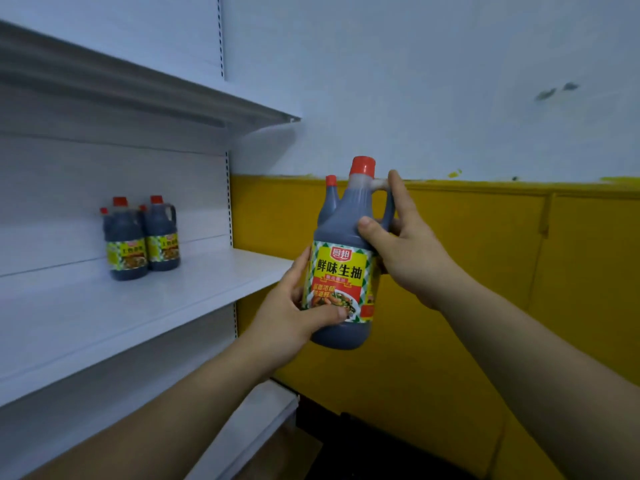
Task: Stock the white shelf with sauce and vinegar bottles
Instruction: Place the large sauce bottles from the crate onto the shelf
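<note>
I hold a dark soy sauce bottle (341, 268) with a red cap and a yellow-green label upright in the air, just right of the white shelf's end. My left hand (294, 306) grips its lower label; my right hand (405, 244) grips its handle and shoulder. A smaller red-capped bottle (331, 194) is attached behind it. On the middle board of the white shelf (194, 285), near the back panel, stand two similar sauce bottle packs (142, 237).
An upper shelf board (149, 88) juts out above the middle one, and a lower board (256, 414) shows below. To the right is a wall, white above and yellow (485, 271) below. Dark floor lies beneath.
</note>
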Action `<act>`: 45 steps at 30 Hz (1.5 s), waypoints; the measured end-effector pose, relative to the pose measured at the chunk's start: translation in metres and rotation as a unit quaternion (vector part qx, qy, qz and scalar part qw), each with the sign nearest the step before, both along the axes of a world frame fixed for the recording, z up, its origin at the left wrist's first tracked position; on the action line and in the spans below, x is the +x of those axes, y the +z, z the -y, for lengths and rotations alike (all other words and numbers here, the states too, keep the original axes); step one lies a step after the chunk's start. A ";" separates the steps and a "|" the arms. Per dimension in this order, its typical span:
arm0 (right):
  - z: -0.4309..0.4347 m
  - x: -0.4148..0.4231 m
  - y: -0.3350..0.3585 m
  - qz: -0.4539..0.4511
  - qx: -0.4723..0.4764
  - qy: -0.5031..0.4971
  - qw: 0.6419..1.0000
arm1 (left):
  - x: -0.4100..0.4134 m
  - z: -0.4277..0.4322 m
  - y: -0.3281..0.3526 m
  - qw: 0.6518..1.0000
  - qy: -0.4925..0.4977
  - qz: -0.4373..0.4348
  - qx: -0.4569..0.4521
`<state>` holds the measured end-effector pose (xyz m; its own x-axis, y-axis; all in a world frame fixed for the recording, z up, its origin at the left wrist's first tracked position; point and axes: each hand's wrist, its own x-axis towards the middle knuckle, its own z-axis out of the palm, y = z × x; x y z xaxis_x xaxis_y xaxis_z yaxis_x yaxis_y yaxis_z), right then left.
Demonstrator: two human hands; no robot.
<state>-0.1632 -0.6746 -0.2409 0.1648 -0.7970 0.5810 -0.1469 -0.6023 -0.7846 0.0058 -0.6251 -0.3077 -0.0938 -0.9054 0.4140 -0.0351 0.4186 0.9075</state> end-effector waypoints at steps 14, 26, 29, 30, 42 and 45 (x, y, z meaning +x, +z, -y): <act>-0.053 0.064 0.050 -0.018 -0.030 0.061 0.998 | 0.052 -0.065 0.042 0.995 0.087 0.020 -0.045; -0.072 0.143 0.014 -0.057 0.033 0.149 0.987 | 0.119 -0.101 0.011 0.982 0.191 -0.003 -0.008; -0.071 0.155 0.007 -0.060 0.036 0.149 0.986 | 0.127 -0.103 0.006 0.977 0.215 -0.006 -0.012; -0.072 0.160 0.006 -0.076 0.040 0.145 0.986 | 0.129 -0.104 0.004 0.975 0.224 -0.007 -0.012; -0.004 0.242 -0.013 -0.152 0.071 0.211 0.963 | 0.183 -0.053 -0.021 0.951 0.302 0.055 0.043; 0.024 0.264 -0.020 -0.120 0.064 0.216 0.967 | 0.203 -0.033 -0.021 0.940 0.317 0.105 0.067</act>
